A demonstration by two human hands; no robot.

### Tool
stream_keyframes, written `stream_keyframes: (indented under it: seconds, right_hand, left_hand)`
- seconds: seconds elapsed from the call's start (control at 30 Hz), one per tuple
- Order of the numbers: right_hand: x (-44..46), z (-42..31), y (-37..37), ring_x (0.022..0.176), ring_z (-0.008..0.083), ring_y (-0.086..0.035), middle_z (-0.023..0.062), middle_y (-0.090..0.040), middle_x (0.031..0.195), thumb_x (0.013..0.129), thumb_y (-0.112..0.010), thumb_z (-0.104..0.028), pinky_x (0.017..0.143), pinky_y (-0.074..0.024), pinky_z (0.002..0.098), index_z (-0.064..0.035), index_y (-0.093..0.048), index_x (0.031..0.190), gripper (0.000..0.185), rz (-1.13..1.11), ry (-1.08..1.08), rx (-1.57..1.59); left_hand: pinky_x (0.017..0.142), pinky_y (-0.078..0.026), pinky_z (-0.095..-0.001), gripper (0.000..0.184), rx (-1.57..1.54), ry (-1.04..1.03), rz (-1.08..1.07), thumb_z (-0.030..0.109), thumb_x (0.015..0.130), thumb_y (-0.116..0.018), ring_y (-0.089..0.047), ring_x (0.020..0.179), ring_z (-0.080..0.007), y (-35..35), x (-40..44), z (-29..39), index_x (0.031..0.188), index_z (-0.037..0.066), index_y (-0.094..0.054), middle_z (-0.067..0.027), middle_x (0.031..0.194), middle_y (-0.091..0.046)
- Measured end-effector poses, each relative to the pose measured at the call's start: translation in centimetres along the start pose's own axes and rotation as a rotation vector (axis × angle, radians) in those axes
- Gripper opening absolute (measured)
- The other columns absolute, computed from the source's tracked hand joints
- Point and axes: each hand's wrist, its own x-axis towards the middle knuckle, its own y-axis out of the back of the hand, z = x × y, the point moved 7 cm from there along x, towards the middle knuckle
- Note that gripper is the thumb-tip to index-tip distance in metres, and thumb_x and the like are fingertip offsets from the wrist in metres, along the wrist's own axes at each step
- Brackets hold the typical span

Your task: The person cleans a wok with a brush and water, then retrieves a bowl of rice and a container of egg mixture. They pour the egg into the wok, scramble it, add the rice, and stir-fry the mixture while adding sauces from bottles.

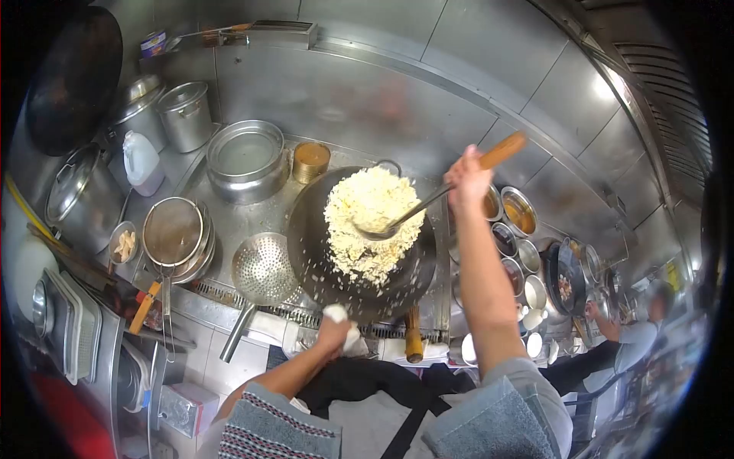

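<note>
A large dark wok (pixel 306 268) stands at the centre, holding a heap of pale yellow and white rice-like food (pixel 367 199), with grains scattered over its near wall. My right hand (pixel 469 180) is closed round the shaft of a ladle (pixel 417 208) just below its wooden handle; the ladle's bowl rests in the food. At the wok's near rim, my left hand (pixel 334 335) grips a white cloth (pixel 353 342). A perforated strainer (pixel 265 268) lies against the wok's left side. Near the wok's lower right edge is a brush with a yellow handle (pixel 414 346).
A metal pot of liquid (pixel 245 191), a can (pixel 311 161) and a mesh sieve (pixel 173 232) are on the left. A plastic jug (pixel 142 162) stands farther left. Several bowls (pixel 521 216) line the right side. Another person (pixel 638 340) is near a second wok (pixel 564 279).
</note>
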Motion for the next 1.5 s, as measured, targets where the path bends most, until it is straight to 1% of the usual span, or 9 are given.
stream_keyframes:
  seconds: [0.2,0.37,0.5,0.8,0.93,1.0,1.13,1.27,1.5]
  right_hand:
    - [4.8,-5.3,-3.7,0.047,0.0097,-0.038,-0.0031,-0.039,0.057,0.09,-0.067,-0.024,0.045,-0.0343,0.0271,-0.0116,-0.044,0.081,0.027,-0.18,-0.185,-0.101]
    - [1.1,-14.8,-4.3,0.045,0.0058,-0.036,-0.0053,-0.039,0.057,0.092,-0.064,-0.023,0.043,-0.0311,0.0237,-0.0109,-0.048,0.081,0.023,-0.248,0.195,-0.014]
    - [-0.2,5.7,0.8,0.043,0.0076,-0.038,-0.0049,-0.041,0.055,0.091,-0.065,-0.023,0.04,-0.0293,0.0248,-0.0121,-0.046,0.077,0.026,0.032,0.166,-0.337]
    - [-1.6,-4.9,-6.0,0.044,0.0063,-0.039,-0.0041,-0.045,0.058,0.09,-0.066,-0.022,0.04,-0.0299,0.0235,-0.0086,-0.049,0.081,0.024,-0.404,0.156,0.083]
    - [-1.0,10.1,-3.1,0.046,0.011,-0.049,-0.0028,-0.046,0.055,0.09,-0.066,-0.029,0.041,-0.0356,0.026,-0.0068,-0.05,0.074,0.031,-0.175,0.104,-0.111]
    - [2.3,8.4,-5.6,0.045,0.0107,-0.049,-0.0026,-0.046,0.053,0.088,-0.069,-0.032,0.041,-0.0358,0.0264,-0.0066,-0.051,0.068,0.036,-0.352,-0.01,-0.595]
    - [-1.7,-3.6,-6.0,0.045,0.0062,-0.039,-0.005,-0.044,0.057,0.088,-0.069,-0.022,0.041,-0.0297,0.0222,-0.009,-0.049,0.081,0.025,-0.407,0.177,-0.174]
    - [-0.1,12.0,0.9,0.043,0.0069,-0.042,-0.0026,-0.048,0.057,0.086,-0.071,-0.018,0.039,-0.0331,0.0233,-0.0079,-0.048,0.079,0.026,-0.082,0.095,-0.007]
    - [0.1,0.0,3.5,0.045,0.0069,-0.043,-0.0037,-0.045,0.057,0.086,-0.071,-0.016,0.041,-0.0333,0.0231,-0.0094,-0.049,0.078,0.024,-0.189,0.263,0.079]
  left_hand:
    - [0.047,-0.046,-0.0371,0.022,-0.505,0.227,0.116,0.011,0.082,-0.059,-0.059,0.059,-0.0212,-1.2,8.1,0.7,0.093,-0.007,-0.057,-0.0118,0.077,-0.06]
    - [0.055,-0.049,-0.034,0.03,-0.556,0.205,0.017,0.022,0.088,-0.062,-0.062,0.068,-0.0189,-1.0,9.2,-0.2,0.103,-0.004,-0.058,-0.0105,0.085,-0.064]
    - [0.068,-0.051,-0.0312,0.033,-0.574,0.293,-0.081,0.029,0.094,-0.059,-0.064,0.08,-0.0158,4.3,1.2,-3.1,0.113,0.002,-0.059,-0.0075,0.095,-0.067]
    - [0.065,-0.049,-0.0281,0.03,-0.469,0.018,0.693,0.017,0.093,-0.058,-0.06,0.078,-0.0153,22.4,-16.6,-7.0,0.116,-0.002,-0.053,-0.0079,0.096,-0.062]
    - [0.069,-0.048,-0.0277,0.035,-0.41,-0.054,0.899,0.017,0.094,-0.057,-0.058,0.08,-0.0149,25.5,-19.3,-7.5,0.122,-0.004,-0.051,-0.0097,0.1,-0.061]
    - [0.071,-0.047,-0.0277,0.036,-0.334,-0.093,0.845,0.016,0.094,-0.057,-0.058,0.082,-0.0147,25.9,-20.0,-7.4,0.124,-0.003,-0.05,-0.0095,0.1,-0.061]
    - [0.078,-0.047,-0.0282,0.04,-0.203,-0.091,0.75,0.016,0.091,-0.061,-0.057,0.089,-0.0153,24.4,-19.7,-5.3,0.125,-0.003,-0.05,-0.0096,0.105,-0.06]
    - [0.074,-0.048,-0.0281,0.039,-0.102,-0.035,0.578,0.011,0.087,-0.063,-0.059,0.084,-0.0147,21.6,-17.9,-3.6,0.122,-0.003,-0.053,-0.009,0.1,-0.062]
    - [0.067,-0.047,-0.0251,0.037,-0.166,-0.042,0.493,0.006,0.087,-0.062,-0.057,0.075,-0.0113,20.5,-16.4,-3.5,0.122,-0.002,-0.053,-0.0049,0.09,-0.061]
